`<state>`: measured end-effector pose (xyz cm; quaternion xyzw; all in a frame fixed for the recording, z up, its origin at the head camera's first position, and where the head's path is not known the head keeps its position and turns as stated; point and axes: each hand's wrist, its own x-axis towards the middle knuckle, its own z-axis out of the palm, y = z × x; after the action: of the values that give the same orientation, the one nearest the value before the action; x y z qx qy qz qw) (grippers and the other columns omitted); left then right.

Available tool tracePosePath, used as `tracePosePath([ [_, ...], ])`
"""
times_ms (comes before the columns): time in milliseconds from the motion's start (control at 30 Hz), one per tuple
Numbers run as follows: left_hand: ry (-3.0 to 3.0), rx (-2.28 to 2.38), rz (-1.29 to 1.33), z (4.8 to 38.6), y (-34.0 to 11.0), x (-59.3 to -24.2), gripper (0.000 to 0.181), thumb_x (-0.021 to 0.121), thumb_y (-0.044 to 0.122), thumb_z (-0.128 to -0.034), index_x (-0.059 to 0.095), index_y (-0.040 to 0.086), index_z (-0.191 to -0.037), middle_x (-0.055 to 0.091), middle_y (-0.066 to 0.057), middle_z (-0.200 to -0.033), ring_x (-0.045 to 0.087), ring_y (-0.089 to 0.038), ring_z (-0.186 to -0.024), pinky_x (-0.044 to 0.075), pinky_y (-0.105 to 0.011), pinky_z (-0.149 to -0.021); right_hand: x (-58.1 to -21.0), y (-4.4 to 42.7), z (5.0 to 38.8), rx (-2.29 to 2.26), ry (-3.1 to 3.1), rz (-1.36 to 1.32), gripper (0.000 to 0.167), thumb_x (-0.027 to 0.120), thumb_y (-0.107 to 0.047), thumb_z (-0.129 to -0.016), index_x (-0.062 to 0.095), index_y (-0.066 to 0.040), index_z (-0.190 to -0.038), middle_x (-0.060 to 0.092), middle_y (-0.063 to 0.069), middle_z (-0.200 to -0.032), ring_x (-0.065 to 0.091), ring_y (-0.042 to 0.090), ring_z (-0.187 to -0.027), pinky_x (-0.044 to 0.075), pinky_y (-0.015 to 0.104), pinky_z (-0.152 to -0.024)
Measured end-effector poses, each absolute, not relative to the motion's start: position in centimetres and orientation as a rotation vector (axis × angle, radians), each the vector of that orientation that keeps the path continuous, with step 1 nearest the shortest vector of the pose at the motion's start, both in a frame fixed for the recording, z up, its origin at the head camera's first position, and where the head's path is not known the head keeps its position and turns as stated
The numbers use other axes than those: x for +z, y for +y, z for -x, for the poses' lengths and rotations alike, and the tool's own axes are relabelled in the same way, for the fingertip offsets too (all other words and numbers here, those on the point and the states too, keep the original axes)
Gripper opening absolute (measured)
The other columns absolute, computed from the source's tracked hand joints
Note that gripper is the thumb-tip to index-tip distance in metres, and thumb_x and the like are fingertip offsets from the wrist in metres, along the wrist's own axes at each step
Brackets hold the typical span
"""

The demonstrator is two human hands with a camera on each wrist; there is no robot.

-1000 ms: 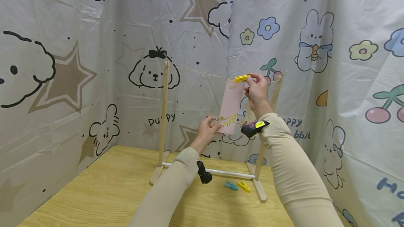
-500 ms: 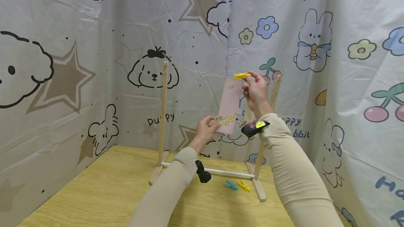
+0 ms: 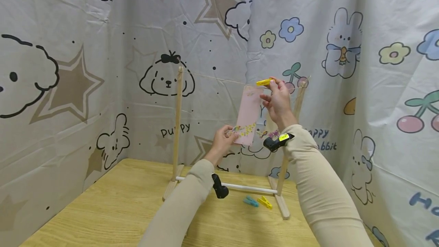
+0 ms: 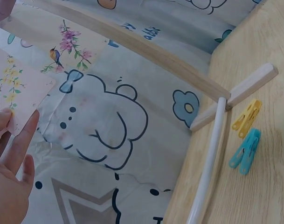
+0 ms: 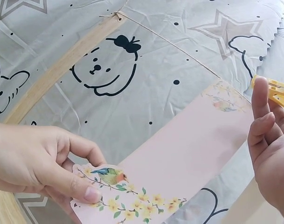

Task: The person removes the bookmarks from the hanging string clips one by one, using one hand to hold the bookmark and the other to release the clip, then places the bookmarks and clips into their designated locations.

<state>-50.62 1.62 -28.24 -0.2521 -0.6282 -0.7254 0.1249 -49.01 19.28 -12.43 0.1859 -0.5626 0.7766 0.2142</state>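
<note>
One card [image 3: 248, 110], lower end in left grip [image 3: 223, 141]

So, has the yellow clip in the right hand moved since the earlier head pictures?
Yes: in the head view, the yellow clip in the right hand shifted slightly up and rightward, nearer the stand's right post.

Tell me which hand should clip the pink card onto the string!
Probably the right hand: it holds a yellow clothespin close to the string, while the left hand pinches the pink card near its bottom.
</note>
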Motion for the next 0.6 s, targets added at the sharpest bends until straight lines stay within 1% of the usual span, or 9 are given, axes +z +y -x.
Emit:
tracePosePath([
  [100, -1.824, -2.116, 0.742, 50.56, 1.61, -28.29, 0.019, 0.059, -0.003, -0.1035, 0.059, -0.008, -0.122, 0.069, -0.028, -0.111, 0.071, -0.042, -0.102, 0.06, -0.039, -0.081, -12.69, 19.41, 48.95, 2.104, -1.603, -0.507, 0.037, 0.044, -0.032, -0.113, 0.045, -0.018, -0.147, 0.052, 0.007, -0.134, 0.063, 0.011, -0.061, 0.045, 0.019, -0.054],
  [200, -1.815, -2.12, 0.744, 50.56, 1.6, -28.38, 0.019, 0.059, -0.004, -0.1031, 0.059, -0.008, -0.121, 0.069, -0.029, -0.111, 0.071, -0.043, -0.102, 0.061, -0.039, -0.08, -12.88, 19.57, 48.87, 2.068, -1.629, -0.512, 0.037, 0.045, -0.033, -0.112, 0.046, -0.019, -0.146, 0.052, 0.007, -0.134, 0.063, 0.011, -0.063, 0.046, 0.019, -0.054],
  [267, -1.815, -2.117, 0.74, 50.57, 1.61, -28.44, 0.018, 0.059, -0.004, -0.1027, 0.06, -0.008, -0.12, 0.069, -0.029, -0.111, 0.071, -0.042, -0.101, 0.061, -0.039, -0.08, -12.95, 19.65, 48.82, 2.061, -1.633, -0.522, 0.034, 0.046, -0.033, -0.112, 0.047, -0.02, -0.144, 0.052, 0.007, -0.133, 0.064, 0.011, -0.063, 0.046, 0.019, -0.054],
  [400, -1.81, -2.112, 0.732, 50.67, 1.67, -28.55, 0.017, 0.06, -0.006, -0.1019, 0.06, -0.009, -0.119, 0.07, -0.029, -0.108, 0.072, -0.041, -0.099, 0.06, -0.04, -0.08, -13.04, 19.8, 48.71, 2.065, -1.62, -0.558, 0.033, 0.048, -0.032, -0.111, 0.048, -0.02, -0.143, 0.051, 0.007, -0.132, 0.065, 0.012, -0.064, 0.047, 0.019, -0.053],
  [533, -1.809, -2.107, 0.72, 50.56, 1.59, -28.58, 0.016, 0.059, -0.006, -0.1021, 0.061, -0.009, -0.118, 0.07, -0.028, -0.107, 0.073, -0.039, -0.097, 0.06, -0.043, -0.083, -13.23, 19.92, 48.54, 2.045, -1.628, -0.585, 0.035, 0.05, -0.032, -0.111, 0.049, -0.02, -0.144, 0.051, 0.008, -0.134, 0.065, 0.013, -0.066, 0.048, 0.019, -0.055],
  [600, -1.812, -2.112, 0.716, 50.43, 1.51, -28.63, 0.016, 0.059, -0.005, -0.1023, 0.061, -0.009, -0.118, 0.07, -0.028, -0.108, 0.073, -0.038, -0.096, 0.06, -0.041, -0.081, -13.35, 19.99, 48.44, 2.035, -1.635, -0.592, 0.036, 0.051, -0.031, -0.111, 0.05, -0.02, -0.145, 0.051, 0.009, -0.135, 0.064, 0.013, -0.067, 0.049, 0.02, -0.057],
])
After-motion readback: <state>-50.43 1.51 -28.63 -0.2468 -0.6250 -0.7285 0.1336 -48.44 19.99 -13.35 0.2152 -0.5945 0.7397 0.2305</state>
